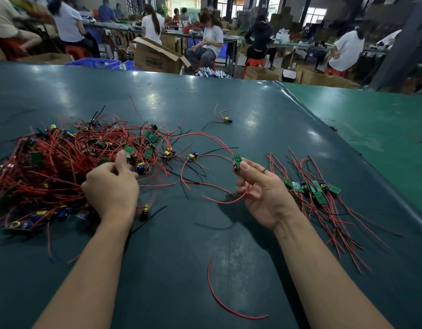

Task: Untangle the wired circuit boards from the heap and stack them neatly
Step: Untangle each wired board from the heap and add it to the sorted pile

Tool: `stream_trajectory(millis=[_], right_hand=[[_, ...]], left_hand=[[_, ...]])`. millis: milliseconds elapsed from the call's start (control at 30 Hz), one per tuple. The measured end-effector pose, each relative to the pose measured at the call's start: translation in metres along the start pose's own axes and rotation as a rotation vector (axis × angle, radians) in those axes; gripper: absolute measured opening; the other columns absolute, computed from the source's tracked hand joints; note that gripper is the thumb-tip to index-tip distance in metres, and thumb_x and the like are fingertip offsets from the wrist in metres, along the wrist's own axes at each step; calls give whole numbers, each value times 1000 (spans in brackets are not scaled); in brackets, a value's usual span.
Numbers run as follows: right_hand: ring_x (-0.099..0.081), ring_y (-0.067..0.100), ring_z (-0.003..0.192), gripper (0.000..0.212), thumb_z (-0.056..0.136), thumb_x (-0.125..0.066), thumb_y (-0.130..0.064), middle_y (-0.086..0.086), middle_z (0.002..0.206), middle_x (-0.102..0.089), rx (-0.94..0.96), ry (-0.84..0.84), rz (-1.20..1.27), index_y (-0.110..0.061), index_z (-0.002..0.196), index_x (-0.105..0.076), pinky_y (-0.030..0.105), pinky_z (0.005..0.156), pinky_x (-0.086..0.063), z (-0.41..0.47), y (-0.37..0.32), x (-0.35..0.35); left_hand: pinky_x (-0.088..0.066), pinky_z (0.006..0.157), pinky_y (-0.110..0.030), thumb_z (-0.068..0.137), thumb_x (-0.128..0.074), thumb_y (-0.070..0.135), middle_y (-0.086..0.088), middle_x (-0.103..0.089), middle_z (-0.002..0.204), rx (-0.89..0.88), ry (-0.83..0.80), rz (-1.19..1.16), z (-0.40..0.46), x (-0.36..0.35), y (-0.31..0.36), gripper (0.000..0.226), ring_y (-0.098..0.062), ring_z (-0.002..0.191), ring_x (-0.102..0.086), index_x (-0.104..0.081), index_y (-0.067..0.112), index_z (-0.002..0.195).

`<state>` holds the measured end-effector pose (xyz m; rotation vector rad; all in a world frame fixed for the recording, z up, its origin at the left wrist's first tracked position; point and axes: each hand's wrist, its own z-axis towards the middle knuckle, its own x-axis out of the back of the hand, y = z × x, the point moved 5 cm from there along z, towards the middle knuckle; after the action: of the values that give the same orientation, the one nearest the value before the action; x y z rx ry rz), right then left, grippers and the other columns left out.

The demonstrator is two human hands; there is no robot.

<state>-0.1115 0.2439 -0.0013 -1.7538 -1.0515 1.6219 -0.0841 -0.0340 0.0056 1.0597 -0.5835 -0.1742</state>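
Both your hands are busy with boards

Right hand (262,186) pinches a board (237,160); left hand (111,186) grips one in the heap (51,167) at 9 o'clock, fingers hidden.

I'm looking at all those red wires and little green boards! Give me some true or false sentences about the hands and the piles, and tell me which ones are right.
1. The right hand pinches a small green circuit board above the table. True.
2. The big tangled heap lies on the person's right side. False: it lies on the left, and the left hand reaches into it.
3. A smaller sorted bunch of boards lies to the right of the right hand. True.
4. All the wires are blue. False: most are red, with a few black ones.
5. One loose red wire lies alone on the table between the forearms. True.
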Motion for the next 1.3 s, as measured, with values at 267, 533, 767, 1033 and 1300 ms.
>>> stream_trajectory(millis=[267, 533, 767, 1033, 1300], right_hand=[[-47, 2, 43, 27, 76, -65, -33, 2, 66, -66, -34, -43, 15, -9, 86, -61, 11, 38, -37, -2, 3, -6], [-32, 1, 27, 34, 79, -63, -38, -7, 40, -44, -170, -165, -152, -19, 51, -63, 11, 26, -22, -11, 9, -11], [-62, 9, 62, 28, 87, -57, -11, -2, 87, -69, -109, -221, -129, -11, 112, -68, 15, 44, -41, -6, 9, -11], [-47, 8, 43, 12, 88, -69, -10, -1, 60, -63, 259, 112, -400, -8, 77, -70, 18, 39, -38, -3, 2, 1], [-40, 2, 40, 18, 96, -59, -16, -6, 54, -55, 233, 212, 54, -7, 82, -67, 13, 35, -29, 5, -11, 17]], left_hand=[[-29, 41, -36, 98, -60, 22, -7, -42, 44, -944, 79, -169, -63, 13, 65, 54, -25, 39, -38, -46, 11, 47], [-35, 47, -20, 87, -72, 31, 11, -69, 69, -447, -587, -540, -113, -38, 74, 6, -4, 44, -46, -74, 25, 87], [-29, 35, -16, 81, -69, 32, 0, -60, 53, 219, -770, -907, -101, -68, 52, 28, -8, 33, -37, -65, 8, 68], [-34, 44, -12, 83, -74, 19, 5, -62, 53, -2, -876, -739, -102, -71, 59, 19, -2, 41, -45, -67, 14, 65], [-26, 43, -15, 75, -69, 27, -6, -57, 63, 297, -1024, -895, -100, -75, 52, 20, -10, 49, -38, -72, 8, 73]])
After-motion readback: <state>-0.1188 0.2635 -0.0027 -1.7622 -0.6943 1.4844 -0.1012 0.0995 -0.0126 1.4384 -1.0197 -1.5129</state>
